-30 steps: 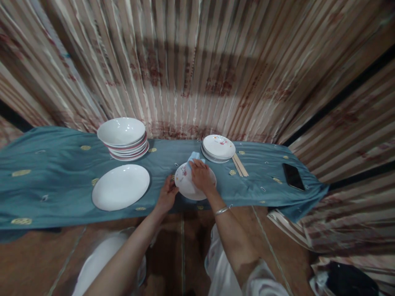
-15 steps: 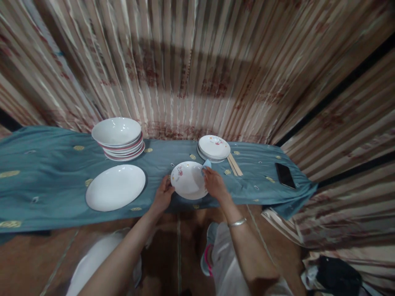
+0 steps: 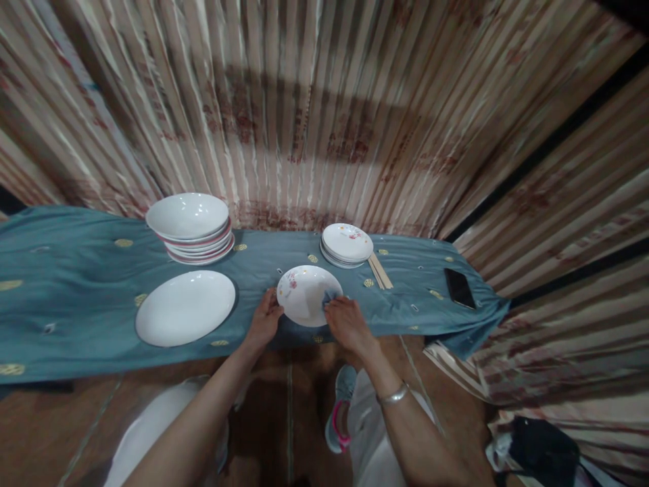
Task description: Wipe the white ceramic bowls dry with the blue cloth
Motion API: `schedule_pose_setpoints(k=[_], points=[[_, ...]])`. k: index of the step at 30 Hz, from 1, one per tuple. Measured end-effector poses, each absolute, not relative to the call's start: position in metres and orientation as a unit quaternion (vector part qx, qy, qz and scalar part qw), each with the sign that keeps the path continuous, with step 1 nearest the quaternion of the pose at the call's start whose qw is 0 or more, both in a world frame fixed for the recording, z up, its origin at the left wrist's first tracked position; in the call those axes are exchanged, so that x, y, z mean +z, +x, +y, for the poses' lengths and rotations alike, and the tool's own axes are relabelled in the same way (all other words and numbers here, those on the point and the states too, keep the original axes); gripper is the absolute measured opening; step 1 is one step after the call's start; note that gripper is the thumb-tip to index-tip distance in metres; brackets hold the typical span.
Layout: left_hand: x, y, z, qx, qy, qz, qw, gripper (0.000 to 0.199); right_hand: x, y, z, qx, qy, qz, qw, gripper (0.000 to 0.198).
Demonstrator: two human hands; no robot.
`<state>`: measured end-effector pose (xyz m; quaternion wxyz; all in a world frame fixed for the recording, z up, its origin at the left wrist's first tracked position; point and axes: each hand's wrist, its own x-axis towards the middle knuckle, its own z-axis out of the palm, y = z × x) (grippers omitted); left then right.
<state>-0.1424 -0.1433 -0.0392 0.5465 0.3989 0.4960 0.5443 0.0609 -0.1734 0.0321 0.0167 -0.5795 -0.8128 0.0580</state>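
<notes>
A white round plate with a floral print (image 3: 303, 297) is in front of me near the table's front edge. My left hand (image 3: 265, 316) grips its left rim, thumb on top. My right hand (image 3: 349, 325) is closed on a small blue cloth (image 3: 328, 297) and presses it against the right part of the plate's upper face. Most of the cloth is hidden under my fingers. Behind the plate stands a stack of similar floral plates (image 3: 347, 242).
A large white oval plate (image 3: 185, 308) lies on the left. Behind it rises a stack of red-rimmed plates topped by a white bowl (image 3: 187, 216). Chopsticks (image 3: 380, 272) and a black phone (image 3: 460, 288) lie to the right on the blue-green tablecloth (image 3: 274, 250). A patterned curtain (image 3: 304, 122) hangs behind.
My right hand has moved from the plate's upper right rim inward and down with the cloth, now lower on the plate's face. My left hand keeps its hold. The view has shifted slightly.
</notes>
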Motion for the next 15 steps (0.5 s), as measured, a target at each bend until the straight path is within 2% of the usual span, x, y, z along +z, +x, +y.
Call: schedule_pose_setpoints(k=[4,15], points=[[-0.038,-0.142,-0.144,0.547,0.408,0.488,0.545,0.061,0.040,0.052,-0.178,0.099,-0.553,-0.827,0.015,0.029],[-0.031,-0.141,-0.145,0.539,0.444,0.487,0.525,0.047,0.024,0.026,-0.167,0.185,-0.456,-0.862,0.120,0.031]])
